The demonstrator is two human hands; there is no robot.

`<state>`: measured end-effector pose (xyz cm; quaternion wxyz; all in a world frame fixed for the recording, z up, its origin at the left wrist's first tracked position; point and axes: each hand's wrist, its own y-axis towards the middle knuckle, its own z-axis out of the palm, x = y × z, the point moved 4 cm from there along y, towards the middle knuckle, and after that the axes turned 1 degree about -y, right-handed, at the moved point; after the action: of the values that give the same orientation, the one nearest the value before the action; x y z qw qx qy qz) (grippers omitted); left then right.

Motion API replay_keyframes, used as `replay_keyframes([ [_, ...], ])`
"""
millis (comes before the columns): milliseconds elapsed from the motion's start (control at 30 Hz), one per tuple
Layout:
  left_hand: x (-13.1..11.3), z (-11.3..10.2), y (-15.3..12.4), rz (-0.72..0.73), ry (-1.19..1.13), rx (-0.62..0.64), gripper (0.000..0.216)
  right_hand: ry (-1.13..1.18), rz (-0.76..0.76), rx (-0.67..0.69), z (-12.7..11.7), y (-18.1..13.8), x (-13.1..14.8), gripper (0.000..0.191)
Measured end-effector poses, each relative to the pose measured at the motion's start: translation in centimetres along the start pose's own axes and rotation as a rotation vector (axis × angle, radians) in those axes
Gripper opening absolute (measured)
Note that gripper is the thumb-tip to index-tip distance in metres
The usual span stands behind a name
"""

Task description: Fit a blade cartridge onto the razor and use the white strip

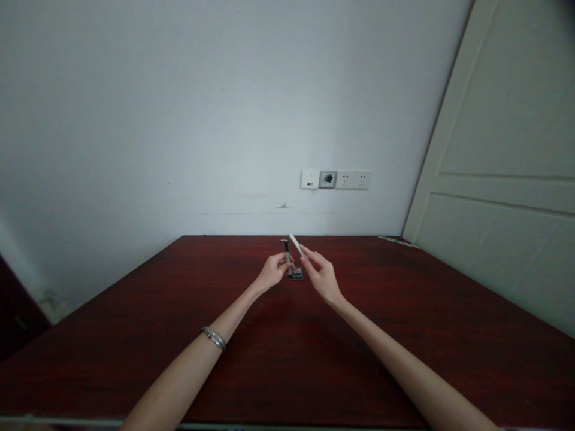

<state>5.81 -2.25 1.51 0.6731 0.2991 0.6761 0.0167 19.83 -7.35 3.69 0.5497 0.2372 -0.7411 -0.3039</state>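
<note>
My left hand (272, 270) is closed around the grey and black handle of a razor (288, 256), which stands nearly upright with its T-shaped head at the top. Between finger and thumb, my right hand (321, 273) pinches a slim white stick (294, 243) that slants up and to the left, close beside the razor head. I cannot make out whether the two touch. Just below, a small grey-blue item (297, 275) shows between my hands; its kind is too small to tell, and fingers partly hide it.
A dark red wooden table (251, 365) spreads under both arms, up to a pale wall (202, 120). Sockets and switch plates (345, 179) are set in the wall. To the right stands a white panelled door (503, 149), with a flat strip (399, 242) near the table's back right corner.
</note>
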Motion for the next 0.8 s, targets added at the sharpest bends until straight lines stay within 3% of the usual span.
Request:
replay_keyframes([
  [233,0.5,-0.7,0.2,0.019,0.092,-0.062,0.017,-0.029,-0.069,0.129,0.1,0.1,0.4,0.036],
  [500,0.9,-2.6,0.1,-0.069,0.337,-0.313,0.017,-0.055,-0.041,-0.041,-1.9,0.9,-0.8,0.035],
  [800,-0.2,-2.0,0.0,-0.042,0.570,-0.347,0.022,-0.110,-0.120,0.072,-0.9,0.5,-0.6,0.034],
])
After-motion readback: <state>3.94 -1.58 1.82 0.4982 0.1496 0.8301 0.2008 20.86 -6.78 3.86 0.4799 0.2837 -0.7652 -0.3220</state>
